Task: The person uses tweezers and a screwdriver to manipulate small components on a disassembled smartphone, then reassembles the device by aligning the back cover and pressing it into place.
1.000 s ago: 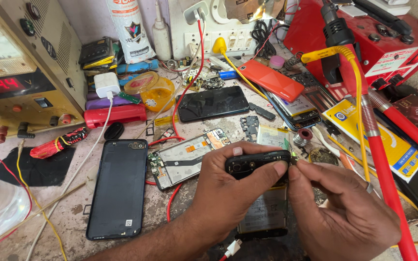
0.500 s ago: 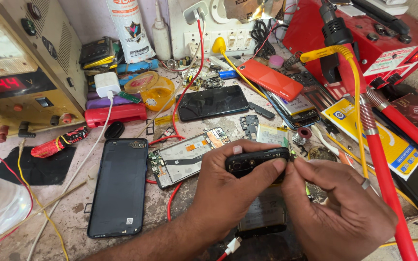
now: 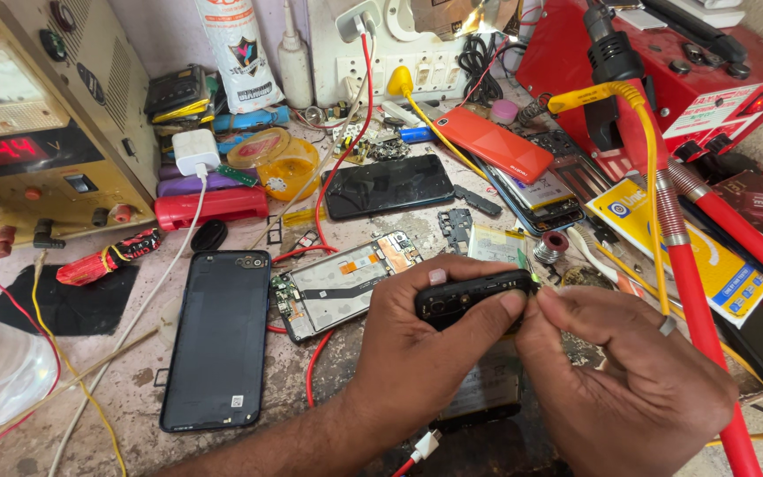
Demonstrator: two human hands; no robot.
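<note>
My left hand point(image 3: 417, 344) grips a small black phone part point(image 3: 470, 296), a narrow piece with camera holes, held edge-up above the bench. My right hand point(image 3: 629, 380) meets it at the part's right end, fingertips pinched against that end; whatever it pinches is too small to make out. An opened phone point(image 3: 337, 283) with its board and flex cables showing lies just left of my hands. A black phone back cover point(image 3: 218, 340) lies further left. A dark phone body point(image 3: 483, 393) sits under my hands, mostly hidden.
A bench power supply point(image 3: 37, 132) with a red display stands far left. A red case point(image 3: 664, 79) with a yellow cable point(image 3: 651, 168) and red hose point(image 3: 699, 318) fills the right. A black phone point(image 3: 388, 185), an orange phone point(image 3: 494, 144), a charger point(image 3: 196, 152) and tape rolls lie behind.
My right hand has closed in on the right end of the black part. The thin green-tipped piece that stuck up between its fingers a second ago no longer shows.
</note>
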